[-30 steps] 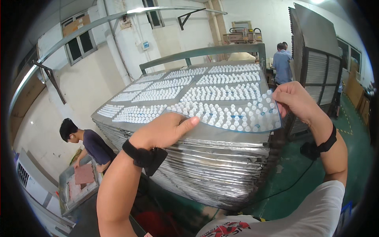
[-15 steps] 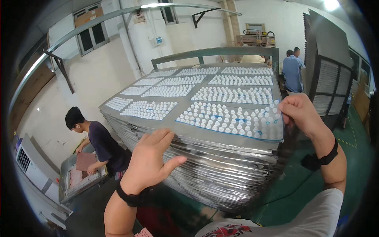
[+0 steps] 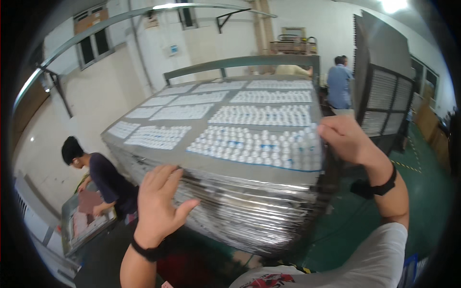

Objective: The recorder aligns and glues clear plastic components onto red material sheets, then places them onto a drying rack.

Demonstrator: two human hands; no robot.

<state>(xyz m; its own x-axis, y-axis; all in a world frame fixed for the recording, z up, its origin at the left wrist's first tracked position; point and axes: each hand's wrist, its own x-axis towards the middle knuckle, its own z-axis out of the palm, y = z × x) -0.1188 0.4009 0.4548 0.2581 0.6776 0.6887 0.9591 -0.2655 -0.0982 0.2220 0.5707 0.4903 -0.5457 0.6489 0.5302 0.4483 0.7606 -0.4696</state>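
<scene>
A translucent sheet with rows of white knobs and blue edging [image 3: 254,146] lies at the near right of a tall stack of grey metal-faced boards [image 3: 249,206]. My right hand [image 3: 343,137] is closed in a pinch at the sheet's right edge, where that edge curves up a little off the board. In front of the stack's near edge, my left hand [image 3: 161,204] is open, thumb apart from the fingers, with nothing in it. More knobbed sheets, such as one to the left [image 3: 158,138] and one behind [image 3: 261,115], lie in rows on the same top board.
A grey-green metal rail [image 3: 240,62] runs along the far side. At left, a co-worker in a dark shirt [image 3: 108,175] bends over a tray [image 3: 91,230], holding a reddish-brown sheet. A dark rack [image 3: 384,72] stands at right, with a person in blue [image 3: 339,84] beside it.
The whole scene has shifted left in the picture. My left hand has drawn slightly down and away from the stack's edge. My right hand stays at the sheet's right edge.
</scene>
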